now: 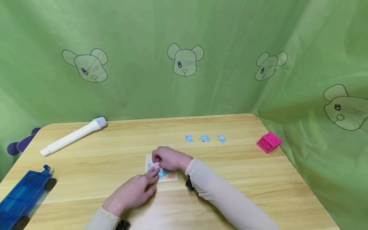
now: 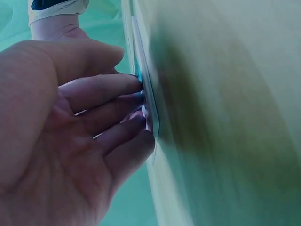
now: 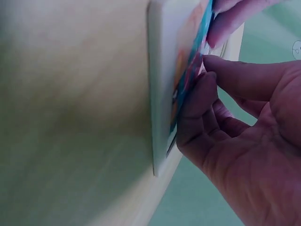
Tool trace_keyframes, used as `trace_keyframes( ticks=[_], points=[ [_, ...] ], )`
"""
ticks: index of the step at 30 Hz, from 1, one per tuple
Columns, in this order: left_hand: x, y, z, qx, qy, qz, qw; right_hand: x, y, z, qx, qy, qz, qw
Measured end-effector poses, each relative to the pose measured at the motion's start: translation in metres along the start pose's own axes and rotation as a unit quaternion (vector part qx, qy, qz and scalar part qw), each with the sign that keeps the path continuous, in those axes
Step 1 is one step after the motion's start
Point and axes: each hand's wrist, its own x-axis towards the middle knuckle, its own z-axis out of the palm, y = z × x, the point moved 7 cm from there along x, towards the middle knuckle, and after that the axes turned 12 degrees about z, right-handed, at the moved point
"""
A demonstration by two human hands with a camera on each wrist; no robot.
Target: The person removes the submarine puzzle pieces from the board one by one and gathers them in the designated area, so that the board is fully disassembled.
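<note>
A small jigsaw puzzle in a pale frame tray (image 1: 170, 180) lies flat on the table, with blue, pink and orange picture parts showing. My left hand (image 1: 135, 191) reaches in from the lower left, its extended fingertips pressing on the puzzle; in the left wrist view those fingertips (image 2: 136, 84) meet the tray's surface. Over the upper part of the tray, my right hand (image 1: 171, 158) pinches a puzzle piece between thumb and index finger, close against the picture. The fingers hide most of that piece. In the right wrist view the tray's rim (image 3: 160, 94) stands beside the curled fingers.
Three loose blue puzzle pieces, a left one (image 1: 188, 138), a middle one (image 1: 205, 138) and a right one (image 1: 221, 138), lie behind the tray. A pink block (image 1: 269, 142) sits at the right edge. At left are a white microphone-shaped stick (image 1: 73, 136) and a blue wheeled toy (image 1: 21, 199).
</note>
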Motion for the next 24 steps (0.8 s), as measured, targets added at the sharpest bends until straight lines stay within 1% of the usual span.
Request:
trace_keyframes(
  ticks=[3, 9, 13, 16, 20, 24],
  points=[
    [-0.0012, 0.0019, -0.0018, 0.013, -0.004, 0.004, 0.9999, -0.0006, -0.0008, 0.0007, -0.009, -0.003, 0.004, 1.000],
    [-0.0050, 0.0081, -0.0055, 0.054, -0.003, 0.030, 0.9981, 0.0006, -0.0006, 0.0025, -0.005, -0.006, 0.017, 1.000],
    [-0.0057, 0.0083, -0.0057, 0.053, -0.003, 0.030, 0.9981, 0.0026, -0.0002, 0.0040, 0.007, -0.016, 0.038, 0.999],
    [-0.0049, 0.0078, -0.0055, 0.048, -0.007, 0.026, 0.9985, 0.0020, -0.0007, 0.0018, 0.027, -0.015, 0.049, 0.998],
    [-0.0031, 0.0091, -0.0071, 0.049, -0.004, 0.028, 0.9984, 0.0000, -0.0017, -0.0029, 0.057, -0.008, 0.048, 0.997],
    [-0.0029, 0.0096, -0.0074, 0.046, -0.001, 0.029, 0.9985, -0.0003, -0.0006, -0.0020, 0.067, -0.010, 0.041, 0.997]
  ],
)
